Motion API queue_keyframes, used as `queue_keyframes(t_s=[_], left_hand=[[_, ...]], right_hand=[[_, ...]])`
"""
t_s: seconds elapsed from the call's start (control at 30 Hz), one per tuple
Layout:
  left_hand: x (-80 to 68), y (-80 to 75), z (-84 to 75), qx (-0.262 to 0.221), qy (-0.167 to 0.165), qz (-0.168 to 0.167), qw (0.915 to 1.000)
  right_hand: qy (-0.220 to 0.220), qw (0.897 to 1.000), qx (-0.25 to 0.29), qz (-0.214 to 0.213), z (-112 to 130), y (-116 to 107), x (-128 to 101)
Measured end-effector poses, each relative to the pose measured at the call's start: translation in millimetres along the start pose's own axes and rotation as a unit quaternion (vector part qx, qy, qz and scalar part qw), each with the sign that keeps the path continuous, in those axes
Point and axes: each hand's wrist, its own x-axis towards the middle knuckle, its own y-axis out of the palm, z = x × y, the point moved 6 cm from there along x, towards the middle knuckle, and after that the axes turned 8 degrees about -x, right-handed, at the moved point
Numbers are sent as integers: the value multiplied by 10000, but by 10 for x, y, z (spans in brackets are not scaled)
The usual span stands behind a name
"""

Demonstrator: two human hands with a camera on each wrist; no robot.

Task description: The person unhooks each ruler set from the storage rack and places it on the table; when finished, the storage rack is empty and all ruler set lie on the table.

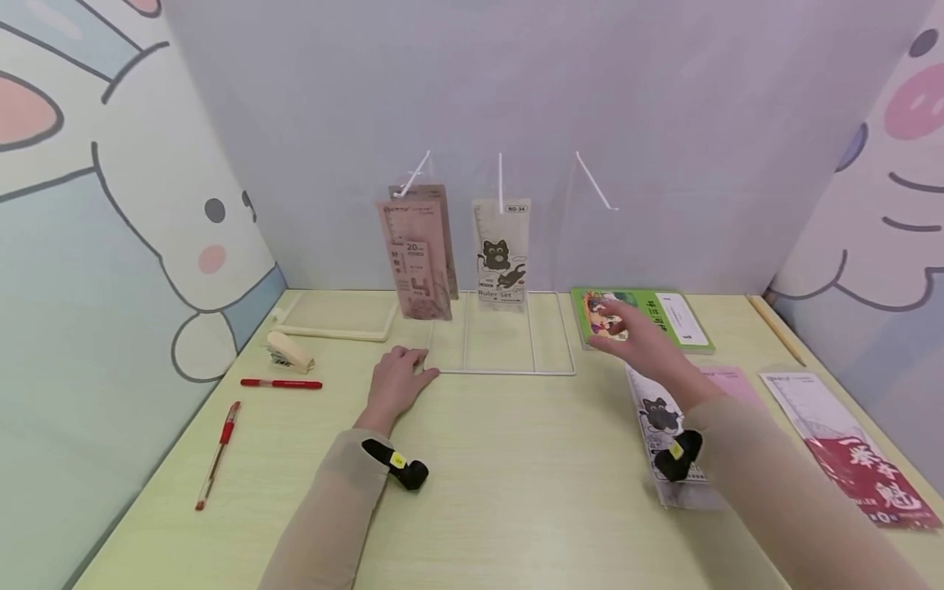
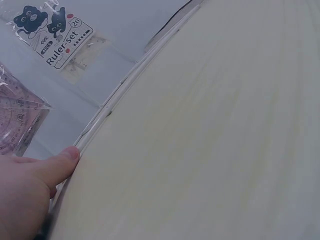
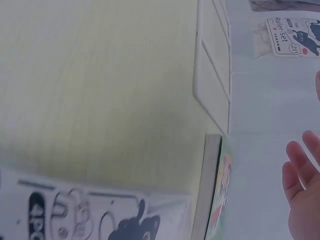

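My left hand point(image 1: 398, 378) lies flat on the table, and its fingertips touch the front left corner of a white wire rack base point(image 1: 509, 373). The left wrist view shows a finger point(image 2: 55, 167) against that wire point(image 2: 125, 87). My right hand point(image 1: 623, 328) hovers with straight fingers over a green notebook point(image 1: 667, 315) and holds nothing. It also shows at the right wrist view's edge point(image 3: 302, 190), beside the notebook's spine point(image 3: 212, 190). A cat-print ruler-set pack point(image 1: 659, 414) lies on the table under my right forearm. Two packs hang on the rack's hooks: a pink one point(image 1: 416, 254) and a cat one point(image 1: 501, 254).
The rightmost hook point(image 1: 593, 182) is bare. A pink pack point(image 1: 733, 381) and a red-printed pack point(image 1: 848, 442) lie at the right. Two red pens point(image 1: 280, 383) point(image 1: 217, 455), a cream stapler point(image 1: 289, 351) and a cream frame point(image 1: 335, 332) lie at the left. Panels wall the table in on three sides.
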Motion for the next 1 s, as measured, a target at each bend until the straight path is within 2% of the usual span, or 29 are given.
queue_keyframes(t_s=[0.23,0.4,0.63,0.8,1.0], left_hand=[[-5,30,8,18,34,18,10000],[-6,13,3,25,15,-18,10000],[-9,5,-10,2,-10,27,10000],[-3,-4,-8,35,-1,8,10000],[11,-6,-5,29,11,11,10000]], right_hand=[[93,9992,225,-329,252,70,302],[38,9989,361,-291,455,129,488],[-229,9993,205,-220,744,160,734],[-169,9989,367,-225,870,164,856],[-52,9937,1025,-456,955,212,907]])
